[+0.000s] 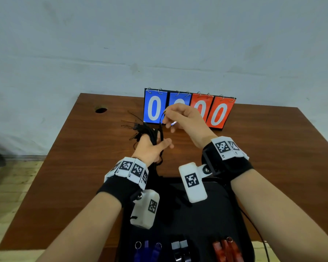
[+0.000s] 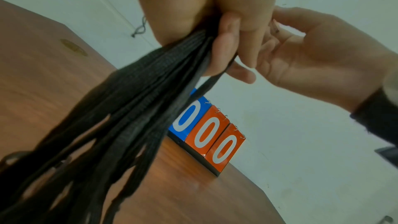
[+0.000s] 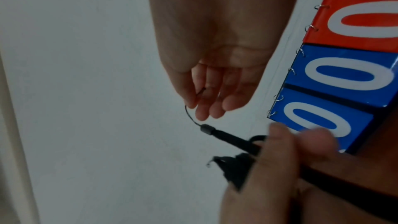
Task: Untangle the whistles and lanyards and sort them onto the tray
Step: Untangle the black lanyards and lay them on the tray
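Whistles (image 1: 180,251) lie nearest you, at the near edge of the black tray (image 1: 212,208), grouped by colour: blue on the left, black and grey in the middle, red on the right; they look already freed from their cords, though the bottom of the head view cuts them off; past the tray, your left hand (image 1: 151,148) is raised over the worktop (image 1: 273,157) with its fingers curled round the bundle of lanyards (image 2: 150,81), flat black woven straps that run through the fist and hang down toward the tray; the thin cord ends fan out beyond the knuckles toward the far left; further on and higher, your right hand (image 1: 182,118) pinches one thin cord loop (image 3: 189,115) between thumb and forefinger, the other fingers loosely extended; that single lanyard (image 1: 161,125) runs steeply down from the pinch into the left fist, its long axis near upright; judge these straps as light, limp and somewhat grippy, likely to snag on each other, so take the small collar where cord meets strap rather than the fine loop, and draw along the strap's length while the left grip eases; behind both hands the flip scoreboard (image 1: 220,112) stands at the far edge, reading zeros in blue and red.
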The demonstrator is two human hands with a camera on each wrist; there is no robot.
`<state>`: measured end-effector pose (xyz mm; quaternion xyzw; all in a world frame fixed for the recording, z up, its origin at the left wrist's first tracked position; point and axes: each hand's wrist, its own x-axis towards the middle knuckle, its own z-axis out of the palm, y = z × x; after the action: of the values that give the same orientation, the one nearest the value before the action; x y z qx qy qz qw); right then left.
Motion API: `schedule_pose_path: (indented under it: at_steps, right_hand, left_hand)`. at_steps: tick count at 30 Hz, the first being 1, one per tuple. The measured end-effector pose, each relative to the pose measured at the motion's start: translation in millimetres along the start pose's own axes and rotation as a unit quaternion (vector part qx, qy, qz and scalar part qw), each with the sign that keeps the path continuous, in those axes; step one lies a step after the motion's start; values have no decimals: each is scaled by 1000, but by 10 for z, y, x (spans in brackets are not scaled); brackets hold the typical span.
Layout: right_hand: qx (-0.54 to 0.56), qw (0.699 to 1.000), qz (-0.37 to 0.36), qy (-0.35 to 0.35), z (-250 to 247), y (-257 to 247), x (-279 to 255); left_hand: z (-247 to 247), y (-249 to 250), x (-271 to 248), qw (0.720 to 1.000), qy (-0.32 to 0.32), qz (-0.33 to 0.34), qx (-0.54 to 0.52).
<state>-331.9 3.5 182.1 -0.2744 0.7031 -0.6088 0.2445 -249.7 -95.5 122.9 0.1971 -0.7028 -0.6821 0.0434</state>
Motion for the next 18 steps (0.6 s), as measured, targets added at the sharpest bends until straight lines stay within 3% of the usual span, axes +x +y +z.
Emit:
schedule_pose_path:
  at_steps: [4, 7, 10, 14, 18]
  right_hand:
    - [49, 996, 6, 67, 19, -42, -4]
    - [35, 987, 56, 144, 71, 119, -63]
    - [-14, 994, 96, 45, 113, 248, -189]
    - [26, 985, 141, -93, 122, 244, -246]
    - [-41, 981, 140, -128, 247, 245, -318]
  left_hand:
    - [32, 32, -11, 999, -5, -3, -42]
    - [43, 108, -17, 997, 26, 13, -67]
    - [46, 184, -36, 997, 60, 15, -55]
    - [54, 206, -66, 995, 93, -15, -33]
    - [83, 302, -128, 994, 91, 5, -62]
